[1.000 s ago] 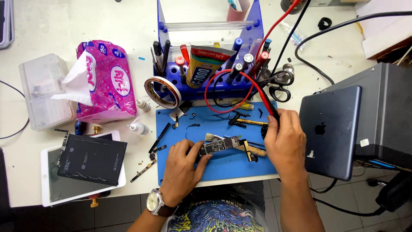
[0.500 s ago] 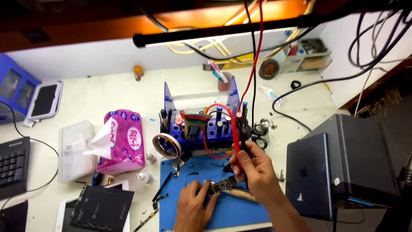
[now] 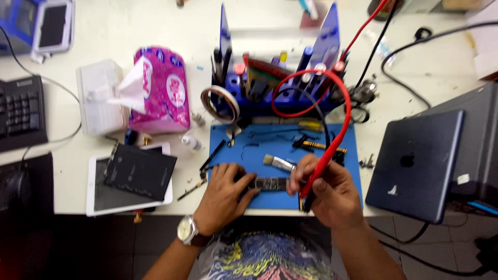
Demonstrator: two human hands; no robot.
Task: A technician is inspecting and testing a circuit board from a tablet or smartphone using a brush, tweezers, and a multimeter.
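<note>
A narrow circuit board (image 3: 267,183) lies on the blue mat (image 3: 228,145), near the mat's front edge. It is pinned at its left end by the fingers of the left hand (image 3: 224,194), which are pressed together on it. A watch (image 3: 185,230) is worn on that wrist. The right hand (image 3: 328,192) is closed around a red probe (image 3: 316,181), with the tip at the board's right end; whether tip and board touch cannot be told. The probe's red lead (image 3: 343,111) loops up and away from the right hand to the blue tool rack (image 3: 321,52) behind the mat.

Packages: 1 pink tissue pack (image 3: 158,91) with blue-and-white oval marks is seen far left of the left hand, a white tissue pulled from its top. A clear plastic box (image 3: 96,101) stands against the pack's left side. A tape roll (image 3: 220,103) leans at the rack's left corner.

Just left of the left hand, a white tablet (image 3: 129,179) lies with a black panel on it, overhanging the table's front edge. Right of the right hand, a dark tablet (image 3: 415,166) rests tilted against a grey box. Open mat is seen only beyond the hands, scattered with a brush (image 3: 277,162) and small tools.

Compared with 0.5 s ago, the view is lower and closer; both hands remain on the board and probe.
</note>
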